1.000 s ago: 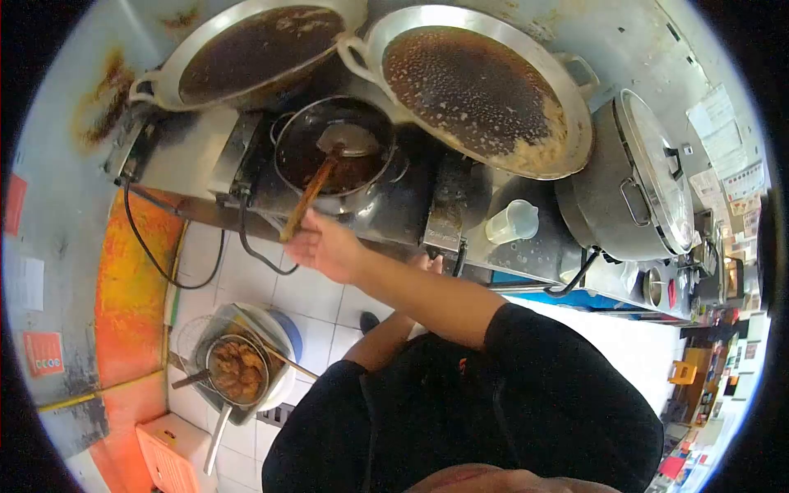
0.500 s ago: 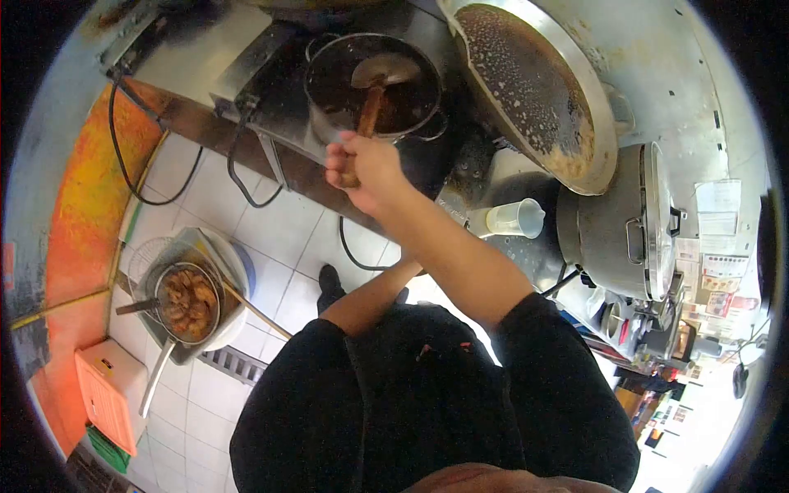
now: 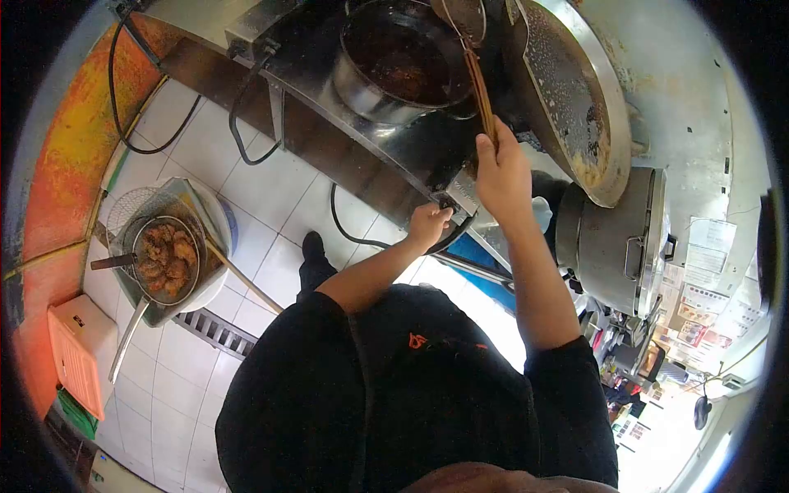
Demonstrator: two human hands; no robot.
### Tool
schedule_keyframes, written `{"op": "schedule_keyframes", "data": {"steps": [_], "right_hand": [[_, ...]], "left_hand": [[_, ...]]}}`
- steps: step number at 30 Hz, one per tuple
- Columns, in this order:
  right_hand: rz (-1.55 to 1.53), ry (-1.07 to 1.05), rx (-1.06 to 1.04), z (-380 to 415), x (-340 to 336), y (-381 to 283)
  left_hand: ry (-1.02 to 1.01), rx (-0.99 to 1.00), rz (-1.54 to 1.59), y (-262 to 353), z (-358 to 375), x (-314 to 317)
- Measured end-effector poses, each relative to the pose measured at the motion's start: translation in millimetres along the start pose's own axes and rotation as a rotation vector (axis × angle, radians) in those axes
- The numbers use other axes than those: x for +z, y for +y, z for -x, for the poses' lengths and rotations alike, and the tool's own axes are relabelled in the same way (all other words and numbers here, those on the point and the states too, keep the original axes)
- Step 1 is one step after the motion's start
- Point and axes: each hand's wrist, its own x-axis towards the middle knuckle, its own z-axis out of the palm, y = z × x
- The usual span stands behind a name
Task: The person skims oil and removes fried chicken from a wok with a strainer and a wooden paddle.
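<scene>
In my right hand [image 3: 503, 172] is the wooden handle of a ladle [image 3: 478, 78]. Its rounded metal head is raised at the top of the view, to the right of the pot. The metal pot [image 3: 382, 105] with dark liquid stands on the black stove top [image 3: 320, 62]. My left hand [image 3: 430, 228] is closed at the stove's front edge, beside a black hose [image 3: 463, 232]; what its fingers grip, if anything, is hidden. A large wok [image 3: 612, 160] with dark oily residue leans at the right of the stove.
On the left, a strainer of fried pieces [image 3: 168, 255] rests over a bin [image 3: 215, 283]. A lidded steel stockpot [image 3: 608, 238] stands at the right. An orange-lidded box [image 3: 78, 361] and a floor drain [image 3: 215, 333] are lower left. A black cable [image 3: 349, 234] hangs near my foot.
My right hand has lifted the ladle out of the pot and carried it right. My left hand, hidden behind my right arm before, now shows at the stove's front edge.
</scene>
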Motion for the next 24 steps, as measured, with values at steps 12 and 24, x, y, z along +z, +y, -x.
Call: {"op": "schedule_keyframes", "data": {"steps": [12, 24], "right_hand": [[0.279, 0.037, -0.017, 3.9, -9.7, 7.8], [0.207, 0.035, -0.047, 9.8, -2.4, 14.7]], "left_hand": [[-0.038, -0.051, 0.16, -2.6, -2.3, -1.6], [-0.057, 0.012, -0.066, 1.3, 2.0, -2.1]]}}
